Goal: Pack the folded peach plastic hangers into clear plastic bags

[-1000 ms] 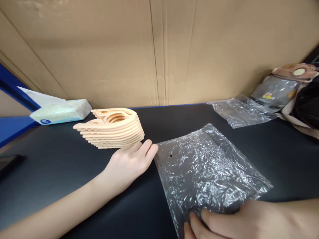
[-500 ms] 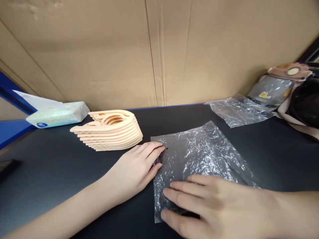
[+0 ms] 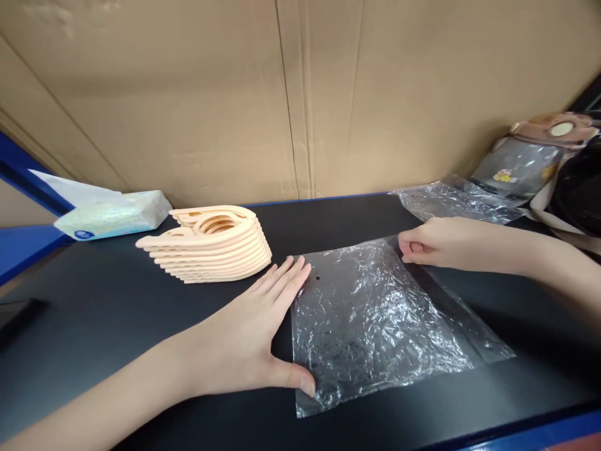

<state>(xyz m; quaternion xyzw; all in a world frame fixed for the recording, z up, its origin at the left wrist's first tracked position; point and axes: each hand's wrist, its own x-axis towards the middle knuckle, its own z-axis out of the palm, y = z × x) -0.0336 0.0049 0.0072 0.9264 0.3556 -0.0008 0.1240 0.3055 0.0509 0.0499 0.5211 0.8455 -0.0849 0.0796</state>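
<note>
A clear, crinkled plastic bag (image 3: 366,319) lies flat on the black tabletop. My left hand (image 3: 253,338) is spread at the bag's left edge, with the fingertips on its upper left corner and the thumb on its lower left part. At the far right corner, my right hand (image 3: 425,243) is closed in a pinch on the bag's edge. Just beyond my left fingers sits a stack of cream-coloured plastic hangers (image 3: 216,244), nested one on another.
A tissue pack (image 3: 117,216) lies at the back left. Another clear plastic bag (image 3: 451,200) rests at the back right, beside a water bottle (image 3: 521,166) with a brown lid. A cardboard wall (image 3: 211,100) stands behind the black table (image 3: 94,313).
My right hand has moved from the bag's lower part to its far right corner and closed there. My left fingers have spread, with the thumb lower. The bag's right side lies more stretched out.
</note>
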